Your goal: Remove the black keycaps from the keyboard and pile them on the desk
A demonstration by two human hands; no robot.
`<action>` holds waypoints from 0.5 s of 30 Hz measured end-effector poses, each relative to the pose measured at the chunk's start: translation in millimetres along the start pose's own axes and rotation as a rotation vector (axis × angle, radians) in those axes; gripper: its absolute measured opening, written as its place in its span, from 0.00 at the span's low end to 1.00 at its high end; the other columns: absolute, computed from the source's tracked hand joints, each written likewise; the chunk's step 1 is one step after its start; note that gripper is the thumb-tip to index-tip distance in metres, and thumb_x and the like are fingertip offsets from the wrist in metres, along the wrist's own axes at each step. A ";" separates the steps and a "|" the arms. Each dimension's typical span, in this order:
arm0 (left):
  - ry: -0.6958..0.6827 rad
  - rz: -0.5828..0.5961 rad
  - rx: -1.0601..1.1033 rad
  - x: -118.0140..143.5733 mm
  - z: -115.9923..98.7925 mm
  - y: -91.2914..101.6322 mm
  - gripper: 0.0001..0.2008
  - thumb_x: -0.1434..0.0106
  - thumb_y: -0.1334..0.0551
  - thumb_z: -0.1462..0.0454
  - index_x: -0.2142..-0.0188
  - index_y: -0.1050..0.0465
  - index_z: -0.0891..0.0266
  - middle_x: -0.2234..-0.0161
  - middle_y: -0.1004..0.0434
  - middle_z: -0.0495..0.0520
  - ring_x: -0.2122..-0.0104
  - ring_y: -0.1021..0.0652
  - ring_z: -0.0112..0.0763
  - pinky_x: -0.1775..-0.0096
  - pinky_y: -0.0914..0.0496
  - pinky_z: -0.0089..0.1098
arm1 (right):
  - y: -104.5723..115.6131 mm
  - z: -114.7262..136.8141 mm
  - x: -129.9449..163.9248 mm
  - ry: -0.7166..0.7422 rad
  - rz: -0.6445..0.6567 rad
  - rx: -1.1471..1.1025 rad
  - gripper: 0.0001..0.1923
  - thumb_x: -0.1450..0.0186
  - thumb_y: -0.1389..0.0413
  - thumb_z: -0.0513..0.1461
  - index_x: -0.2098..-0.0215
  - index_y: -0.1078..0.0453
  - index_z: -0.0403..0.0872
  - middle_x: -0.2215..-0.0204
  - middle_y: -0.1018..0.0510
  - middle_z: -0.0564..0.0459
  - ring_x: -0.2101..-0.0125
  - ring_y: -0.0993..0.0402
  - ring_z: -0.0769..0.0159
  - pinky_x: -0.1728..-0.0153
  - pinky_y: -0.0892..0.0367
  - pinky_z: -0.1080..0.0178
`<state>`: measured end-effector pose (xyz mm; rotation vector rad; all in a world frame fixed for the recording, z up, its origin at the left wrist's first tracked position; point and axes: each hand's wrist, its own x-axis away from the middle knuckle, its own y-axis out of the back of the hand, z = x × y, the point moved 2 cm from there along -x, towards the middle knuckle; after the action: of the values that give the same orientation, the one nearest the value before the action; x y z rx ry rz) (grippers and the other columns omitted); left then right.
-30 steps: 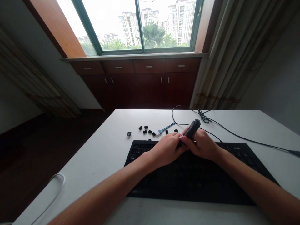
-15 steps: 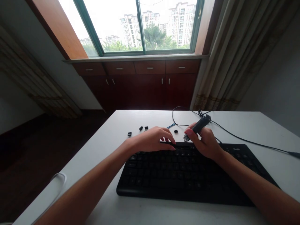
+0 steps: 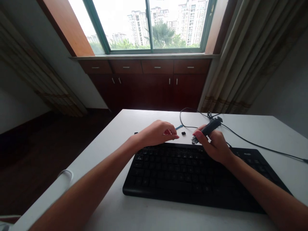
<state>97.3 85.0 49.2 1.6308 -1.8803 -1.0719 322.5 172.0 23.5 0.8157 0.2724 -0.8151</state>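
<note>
Right hand (image 3: 214, 142) gripping slim black pen-shaped tool (image 3: 207, 129) above far edge of flat black plastic keyboard (image 3: 192, 176) on white table (image 3: 115, 134), left hand (image 3: 157, 133) curled loosely, fingers bent over small black keycaps (image 3: 183, 133) beyond keyboard, holding nothing visible

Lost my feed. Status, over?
Right hand grips black tool. Left hand curled behind keyboard, contents unclear. Loose keycap between hands.

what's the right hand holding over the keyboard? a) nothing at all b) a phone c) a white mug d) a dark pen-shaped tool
d: the right hand grips a dark, slim pen-shaped tool, tilted, above the back edge of the black keyboard, while the left hand reaches just past the keyboard, near a loose black keycap on the white table.
</note>
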 end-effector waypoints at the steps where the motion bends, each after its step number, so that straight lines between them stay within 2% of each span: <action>1: 0.016 -0.021 -0.028 0.2 5.6 1.7 0.14 0.36 0.35 0.53 0.62 0.19 0.61 0.68 0.19 0.54 0.68 0.21 0.32 0.63 0.27 0.31 | -0.2 -0.1 0.0 -0.007 -0.004 0.000 0.14 0.29 0.47 0.47 0.64 0.27 0.46 0.69 0.20 0.48 0.72 0.27 0.63 0.73 0.33 0.60; 5: 0.070 -0.013 -0.062 2.3 27.7 5.7 0.16 0.37 0.35 0.50 0.63 0.18 0.60 0.67 0.18 0.54 0.68 0.21 0.32 0.64 0.28 0.31 | -0.7 -1.7 0.0 -0.023 -0.034 0.004 0.13 0.29 0.47 0.46 0.65 0.28 0.47 0.69 0.21 0.49 0.72 0.28 0.64 0.73 0.34 0.61; 9: 0.096 -0.021 -0.046 4.0 38.2 8.5 0.18 0.35 0.37 0.49 0.60 0.19 0.61 0.68 0.18 0.55 0.69 0.21 0.32 0.64 0.27 0.31 | -1.1 -4.2 0.8 -0.033 -0.059 0.016 0.14 0.29 0.47 0.46 0.67 0.27 0.47 0.69 0.21 0.49 0.69 0.25 0.62 0.69 0.32 0.60; 12: 0.107 -0.040 -0.063 3.6 35.5 9.4 0.17 0.34 0.38 0.51 0.61 0.19 0.61 0.66 0.18 0.56 0.68 0.21 0.32 0.63 0.27 0.31 | -1.8 -5.0 1.4 -0.067 -0.082 0.008 0.15 0.29 0.47 0.47 0.66 0.27 0.47 0.68 0.21 0.49 0.70 0.25 0.62 0.69 0.32 0.60; 15: 0.074 -0.036 -0.027 2.2 18.9 2.9 0.16 0.34 0.39 0.53 0.59 0.20 0.61 0.62 0.19 0.56 0.66 0.21 0.32 0.61 0.26 0.32 | -0.6 -4.6 0.6 -0.102 -0.099 -0.004 0.15 0.30 0.46 0.48 0.65 0.26 0.46 0.69 0.22 0.49 0.72 0.27 0.63 0.72 0.33 0.60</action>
<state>80.8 88.1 39.6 1.6718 -1.7882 -1.0321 322.8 174.8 19.8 0.7593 0.2250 -0.9460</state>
